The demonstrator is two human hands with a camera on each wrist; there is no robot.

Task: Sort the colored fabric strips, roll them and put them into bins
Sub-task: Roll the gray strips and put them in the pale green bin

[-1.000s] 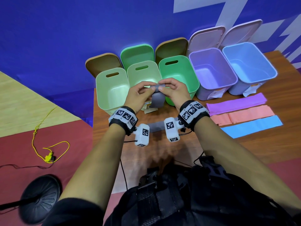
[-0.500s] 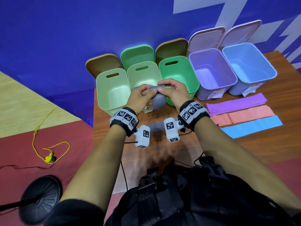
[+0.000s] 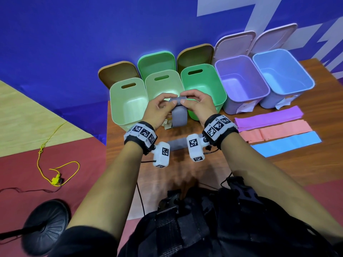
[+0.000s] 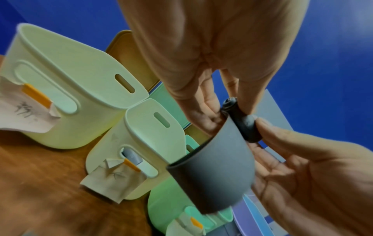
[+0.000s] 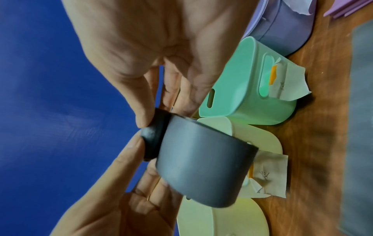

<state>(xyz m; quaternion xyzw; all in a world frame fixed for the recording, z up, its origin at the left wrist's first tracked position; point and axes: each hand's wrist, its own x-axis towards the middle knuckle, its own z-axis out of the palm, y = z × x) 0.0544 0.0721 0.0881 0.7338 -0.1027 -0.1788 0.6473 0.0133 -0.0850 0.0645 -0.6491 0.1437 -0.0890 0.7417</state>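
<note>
1. The grey strip (image 3: 179, 115) is held in the air above the table (image 3: 289, 169), in front of the middle green bins. Its top end is wound into a small tight roll; the loose tail hangs down from it in a curve, and more grey runs along the table below, behind the wrist cameras.
2. Both hands are clamped on that roll. The left hand (image 3: 160, 110) pinches one end between thumb and fingertips, and the right hand (image 3: 197, 106) pinches the other, the two nearly touching. Gripping at both ends probably keeps the coil even and stops it from springing loose — the tail hanging free lets its own weight hold the fabric taut as it is taken up.
3. By the look of it the rolling has only begun: most of the strip is not yet wound.
4. Just beyond the hands stand five open bins in a row: a pale green bin (image 3: 128, 104), a second pale one (image 3: 163, 82), a brighter green bin (image 3: 204, 84), a purple bin (image 3: 241, 80) and a blue bin (image 3: 284, 75), their lids propped behind against the blue wall. Paper labels hang from their fronts; the writing is too small to read.
5. To the right on the table lie three flat strips side by side — a purple strip (image 3: 269, 118), a pink strip (image 3: 276, 133) and a blue strip (image 3: 287, 145) — seemingly laid out by colour to await their turn.
</note>
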